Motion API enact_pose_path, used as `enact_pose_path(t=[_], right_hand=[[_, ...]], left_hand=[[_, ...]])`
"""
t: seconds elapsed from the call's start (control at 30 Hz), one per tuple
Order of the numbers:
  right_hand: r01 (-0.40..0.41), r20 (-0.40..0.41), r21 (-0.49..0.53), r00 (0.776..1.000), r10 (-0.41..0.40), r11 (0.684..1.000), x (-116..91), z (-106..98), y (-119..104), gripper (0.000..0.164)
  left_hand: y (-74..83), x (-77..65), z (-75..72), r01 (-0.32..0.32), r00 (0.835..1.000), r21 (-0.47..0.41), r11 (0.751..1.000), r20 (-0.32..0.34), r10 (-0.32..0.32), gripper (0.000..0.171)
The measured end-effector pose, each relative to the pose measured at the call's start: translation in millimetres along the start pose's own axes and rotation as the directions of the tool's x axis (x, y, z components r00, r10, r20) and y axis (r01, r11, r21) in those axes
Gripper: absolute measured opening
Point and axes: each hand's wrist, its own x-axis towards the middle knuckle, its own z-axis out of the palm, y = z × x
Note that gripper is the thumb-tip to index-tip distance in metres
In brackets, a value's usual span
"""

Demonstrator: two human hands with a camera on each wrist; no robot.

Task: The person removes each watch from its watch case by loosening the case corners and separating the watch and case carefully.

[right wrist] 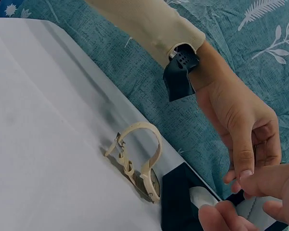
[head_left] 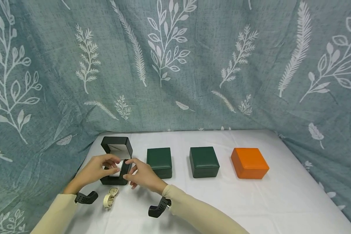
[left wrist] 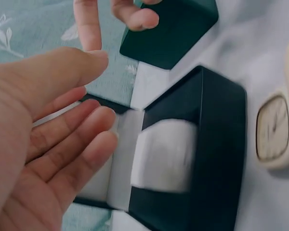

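An open black watch box (head_left: 114,180) stands at the left of the table, its lid (head_left: 123,140) raised at the back. Inside sits a white cushion (left wrist: 166,156), with no watch around it. My left hand (head_left: 97,169) hovers over the box from the left, fingers slightly bent and holding nothing. From the right, my right hand (head_left: 144,174) reaches to the box's side, thumb and fingers loosely apart and nothing between them. A wristwatch (head_left: 110,198) with a cream strap and squarish face lies just in front of the box, its strap (right wrist: 151,132) bent into a loop.
Right of the black box stand two closed dark green boxes, one near (head_left: 159,159) and one farther along (head_left: 204,162). An orange box (head_left: 249,163) is last in the row. A white cloth (head_left: 222,208) covers the table, with a patterned blue-green curtain (head_left: 193,104) behind.
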Motion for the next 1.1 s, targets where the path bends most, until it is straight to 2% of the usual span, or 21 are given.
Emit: enact_pose_path(t=[0.17, 0.4, 0.7, 0.93, 1.1], right_hand=[[0.037, -0.004, -0.064, 0.999, -0.037, 0.997, -6.0, -7.0, -1.4, 0.053], [0.09, 0.003, -0.189, 0.996, -0.091, 0.978, -14.3, -19.5, -3.8, 0.053], [0.112, -0.009, -0.169, 0.993, -0.115, 0.979, -20.6, -36.9, -3.7, 0.055], [0.106, -0.028, -0.151, 0.993, -0.112, 0.983, -26.8, -51.8, -0.4, 0.054], [0.104, -0.039, -0.118, 0.993, -0.109, 0.988, -31.1, -62.6, 2.9, 0.055]], left_hand=[[7.7, 3.6, 6.5, -0.012, 1.0, 0.011, 1.0, 0.019, 0.011, 0.036], [18.7, 6.4, 16.5, -0.032, 0.999, 0.025, 0.999, 0.028, 0.032, 0.039], [26.1, 11.5, 26.2, -0.051, 0.999, 0.034, 0.998, 0.005, 0.051, 0.042], [31.8, 17.8, 36.1, -0.045, 0.999, -0.011, 0.999, 0.025, 0.045, 0.043], [36.6, 21.6, 40.6, -0.033, 0.999, -0.011, 0.999, 0.025, 0.033, 0.046]])
